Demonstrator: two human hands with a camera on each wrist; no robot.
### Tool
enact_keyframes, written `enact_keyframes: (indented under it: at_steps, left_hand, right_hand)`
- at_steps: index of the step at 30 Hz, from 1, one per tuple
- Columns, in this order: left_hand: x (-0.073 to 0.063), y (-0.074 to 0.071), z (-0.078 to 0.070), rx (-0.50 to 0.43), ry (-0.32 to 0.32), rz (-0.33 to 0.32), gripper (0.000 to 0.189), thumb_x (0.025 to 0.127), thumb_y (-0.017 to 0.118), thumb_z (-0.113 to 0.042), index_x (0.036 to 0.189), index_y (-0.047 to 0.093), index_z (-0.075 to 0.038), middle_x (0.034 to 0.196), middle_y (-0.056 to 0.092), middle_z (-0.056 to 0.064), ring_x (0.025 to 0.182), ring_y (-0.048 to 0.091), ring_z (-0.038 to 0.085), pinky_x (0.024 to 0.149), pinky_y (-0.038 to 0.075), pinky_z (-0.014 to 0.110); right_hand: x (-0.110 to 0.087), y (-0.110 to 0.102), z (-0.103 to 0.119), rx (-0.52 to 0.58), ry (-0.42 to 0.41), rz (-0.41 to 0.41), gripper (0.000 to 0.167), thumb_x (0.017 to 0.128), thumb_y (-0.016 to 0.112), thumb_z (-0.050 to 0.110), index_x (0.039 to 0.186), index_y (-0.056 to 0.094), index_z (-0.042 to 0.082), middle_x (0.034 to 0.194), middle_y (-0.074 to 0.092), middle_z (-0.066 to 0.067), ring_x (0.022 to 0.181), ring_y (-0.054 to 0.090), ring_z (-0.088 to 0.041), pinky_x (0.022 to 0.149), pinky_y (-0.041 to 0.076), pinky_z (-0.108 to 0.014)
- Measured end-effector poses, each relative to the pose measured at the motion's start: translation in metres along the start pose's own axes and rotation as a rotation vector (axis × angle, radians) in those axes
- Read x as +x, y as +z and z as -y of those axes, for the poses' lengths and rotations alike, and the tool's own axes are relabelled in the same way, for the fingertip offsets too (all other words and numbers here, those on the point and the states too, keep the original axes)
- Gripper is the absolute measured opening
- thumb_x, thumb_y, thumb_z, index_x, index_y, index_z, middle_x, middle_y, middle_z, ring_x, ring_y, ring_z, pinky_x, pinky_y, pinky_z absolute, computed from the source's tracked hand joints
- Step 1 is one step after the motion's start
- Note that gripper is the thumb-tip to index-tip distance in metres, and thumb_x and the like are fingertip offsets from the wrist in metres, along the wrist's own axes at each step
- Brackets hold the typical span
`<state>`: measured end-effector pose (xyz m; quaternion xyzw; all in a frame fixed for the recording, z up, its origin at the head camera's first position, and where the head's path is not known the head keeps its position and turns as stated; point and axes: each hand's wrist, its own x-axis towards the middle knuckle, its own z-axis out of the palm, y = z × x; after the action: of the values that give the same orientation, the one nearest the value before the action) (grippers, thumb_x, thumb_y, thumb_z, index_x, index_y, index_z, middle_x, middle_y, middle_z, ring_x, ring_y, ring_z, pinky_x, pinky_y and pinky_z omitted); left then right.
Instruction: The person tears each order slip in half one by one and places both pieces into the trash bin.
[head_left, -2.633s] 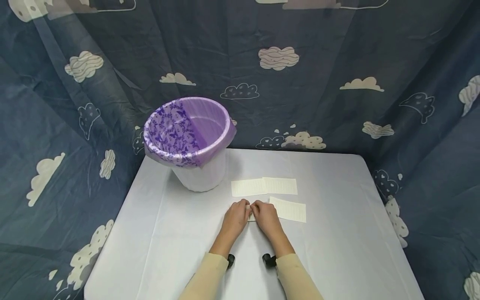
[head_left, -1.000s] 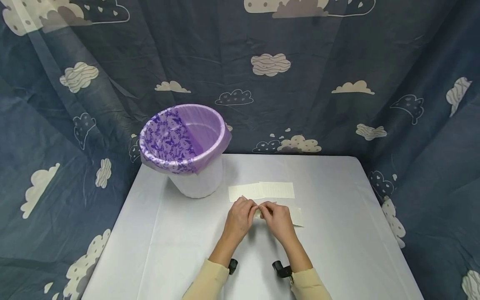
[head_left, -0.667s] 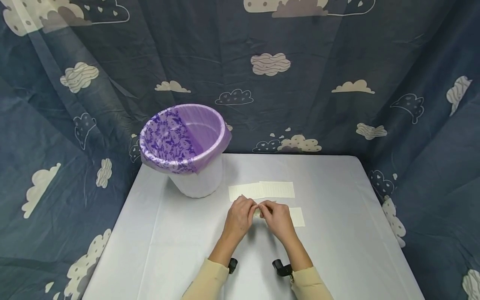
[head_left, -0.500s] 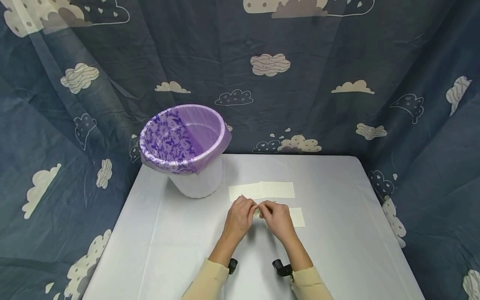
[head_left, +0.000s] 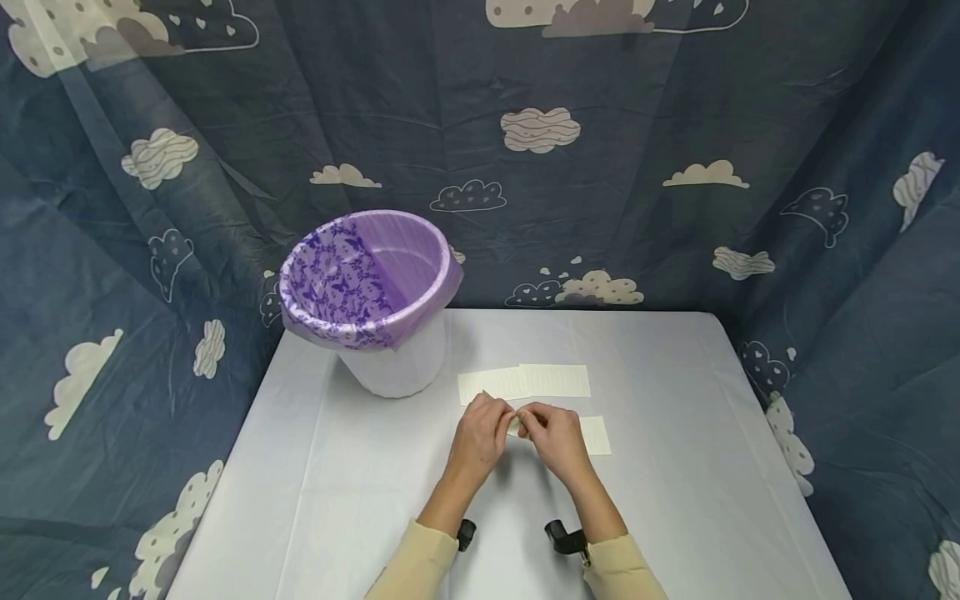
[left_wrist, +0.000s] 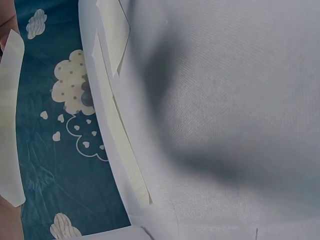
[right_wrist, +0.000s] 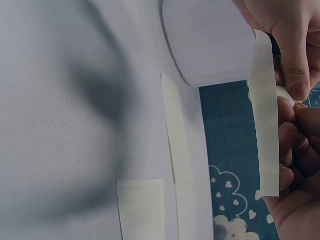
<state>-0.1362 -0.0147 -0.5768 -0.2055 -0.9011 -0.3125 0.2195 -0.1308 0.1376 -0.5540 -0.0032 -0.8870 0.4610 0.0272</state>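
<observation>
A pale cream paper slip [right_wrist: 265,120] is held up off the table between both hands, its upper edge hidden by fingers. My left hand [head_left: 477,435] pinches it from the left, thumb pressed on it in the right wrist view. From the right, my right hand [head_left: 557,440] pinches it close by, the fingertips of both hands nearly meeting. The slip's long flat side shows in the left wrist view, where only bits of the hands appear. Behind the hands lie two lined paper slips [head_left: 491,383] end to end. Another lined slip [head_left: 596,435] is partly covered by the right hand.
A white bin [head_left: 396,367] lined with a purple patterned bag [head_left: 341,275] stands at the back left of the white table [head_left: 675,467]. A dark cloud-print curtain [head_left: 637,208] hangs behind and at both sides. Each wrist wears a small black camera [head_left: 564,537].
Since the earliest frame, both hands have lifted the slip off the table and shifted a little right, the right forearm swinging outward. Over the last second the hands have hardly moved.
</observation>
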Motion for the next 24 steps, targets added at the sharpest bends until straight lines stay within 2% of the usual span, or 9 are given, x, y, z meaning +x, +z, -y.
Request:
enact_keyframes:
  at_steps: [6,18,24]
  left_hand:
    - [-0.0001,-0.0019,-0.0004,-0.001,0.005,-0.022,0.014,0.102,0.07,-0.021,0.089,0.069,-0.014,0.077,0.072,-0.006,0.08,0.058,0.01,0.071,0.05,0.025]
    - [-0.0003,-0.0026,0.0007,0.004,0.015,-0.052,0.012,0.097,0.076,-0.012,0.088,0.068,-0.014,0.076,0.071,-0.006,0.079,0.058,0.012,0.071,0.05,0.026]
    - [0.0005,-0.0059,-0.0008,0.006,-0.01,-0.02,0.013,0.103,0.069,-0.018,0.09,0.069,-0.014,0.078,0.072,-0.007,0.081,0.058,0.011,0.077,0.053,0.028]
  right_hand:
    - [-0.0002,0.0009,0.0019,0.012,0.011,-0.002,0.017,0.101,0.071,0.016,0.09,0.081,0.008,0.065,0.071,0.001,0.058,0.054,-0.009,0.056,0.041,-0.021]
    - [-0.0003,0.0037,0.0031,0.028,0.048,-0.013,0.019,0.102,0.071,0.018,0.092,0.082,0.007,0.063,0.071,0.003,0.057,0.055,-0.01,0.053,0.041,-0.021]
    - [0.0001,0.0042,0.004,0.038,0.063,-0.022,0.018,0.101,0.071,0.017,0.093,0.082,0.005,0.063,0.071,0.001,0.056,0.056,-0.01,0.051,0.04,-0.021]
